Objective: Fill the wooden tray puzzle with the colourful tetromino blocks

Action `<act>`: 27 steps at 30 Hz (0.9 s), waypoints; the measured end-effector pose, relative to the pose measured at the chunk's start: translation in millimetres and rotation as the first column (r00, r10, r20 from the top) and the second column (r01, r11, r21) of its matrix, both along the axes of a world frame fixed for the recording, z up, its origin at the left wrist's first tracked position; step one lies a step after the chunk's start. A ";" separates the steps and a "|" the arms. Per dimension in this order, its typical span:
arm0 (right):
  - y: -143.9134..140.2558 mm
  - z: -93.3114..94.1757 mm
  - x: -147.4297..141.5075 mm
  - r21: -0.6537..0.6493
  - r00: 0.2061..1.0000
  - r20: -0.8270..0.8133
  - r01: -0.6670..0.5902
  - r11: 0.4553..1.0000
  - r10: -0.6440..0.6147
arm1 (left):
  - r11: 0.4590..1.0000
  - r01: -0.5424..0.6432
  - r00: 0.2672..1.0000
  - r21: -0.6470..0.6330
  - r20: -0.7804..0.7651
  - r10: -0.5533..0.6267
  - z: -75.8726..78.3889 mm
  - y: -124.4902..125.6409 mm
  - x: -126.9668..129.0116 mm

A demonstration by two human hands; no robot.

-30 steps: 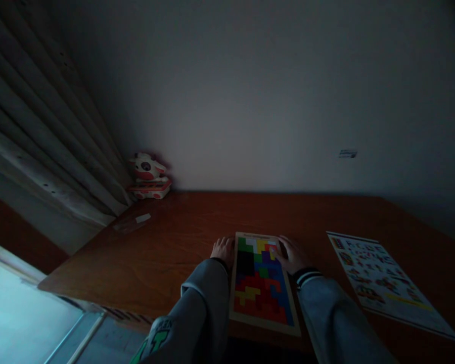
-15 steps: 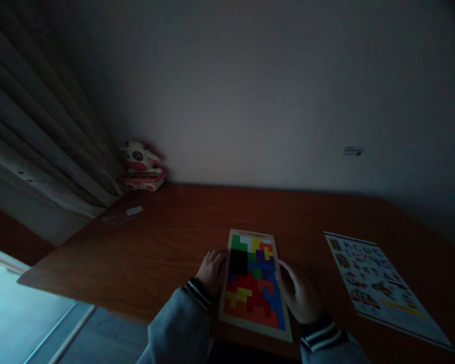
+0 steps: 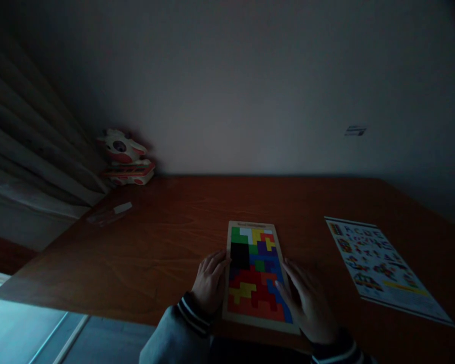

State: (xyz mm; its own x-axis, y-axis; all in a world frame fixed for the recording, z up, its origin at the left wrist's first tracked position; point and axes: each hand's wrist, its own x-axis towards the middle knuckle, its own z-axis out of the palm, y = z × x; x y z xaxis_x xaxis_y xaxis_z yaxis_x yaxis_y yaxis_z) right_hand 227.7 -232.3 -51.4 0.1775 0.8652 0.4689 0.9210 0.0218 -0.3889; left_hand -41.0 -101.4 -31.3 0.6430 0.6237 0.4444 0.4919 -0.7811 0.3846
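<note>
A puzzle (image 3: 256, 273) lay flat on the table (image 3: 155, 253), near its front edge and about midway along it — a pale wooden frame filled with coloured blocks, green, white and yellow at the far end, red, orange and blue at the near end, with one black patch near the upper left.

The left hand (image 3: 209, 282) rested against the frame's left edge, fingers (image 3: 218, 260) loosely extended and pointing away from the person, their tips touching the rim beside the black patch. The right hand (image 3: 310, 303) lay along the right edge, fingers (image 3: 290, 270) stretched out flat and slack, the inner ones touching the frame's side. Neither hand was closed around anything; both sat open, flanking the board. The light was dim, so whether the thumbs pressed on the frame could not be told. Grey sleeves with striped cuffs (image 3: 191, 313) covered both wrists.

Well to the right on the table lay a printed sheet (image 3: 379, 268) of small coloured figures. At the far left corner, against the wall (image 3: 250, 86), stood a white-and-red toy (image 3: 123, 154) — probably a cow figure on a box. A small clear packet (image 3: 108, 215) lay near it, beside the curtain (image 3: 26, 146).
</note>
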 end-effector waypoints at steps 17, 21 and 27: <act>-2.4 9.8 -2.2 -0.035 1.000 -0.003 0.005 0.999 -0.005 | 1.000 -0.006 1.000 -0.028 -0.023 0.006 10.8 1.2 0.0; -7.0 6.6 -0.3 0.034 0.985 -0.004 0.174 0.984 -0.174 | 0.998 -0.062 0.998 -0.016 -0.033 0.062 7.1 0.7 -1.3; -15.7 3.3 -0.9 -0.005 0.989 -0.007 0.150 0.989 -0.151 | 0.996 -0.088 0.996 0.024 0.006 0.088 6.0 -1.6 -8.5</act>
State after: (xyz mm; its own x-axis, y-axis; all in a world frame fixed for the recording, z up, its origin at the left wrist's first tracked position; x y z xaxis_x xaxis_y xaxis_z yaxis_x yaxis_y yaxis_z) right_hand 226.8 -248.0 -48.1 0.3091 0.8303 0.4638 0.9110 -0.1184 -0.3951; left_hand -49.5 -103.0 -25.3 0.5842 0.6668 0.4628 0.5573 -0.7440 0.3686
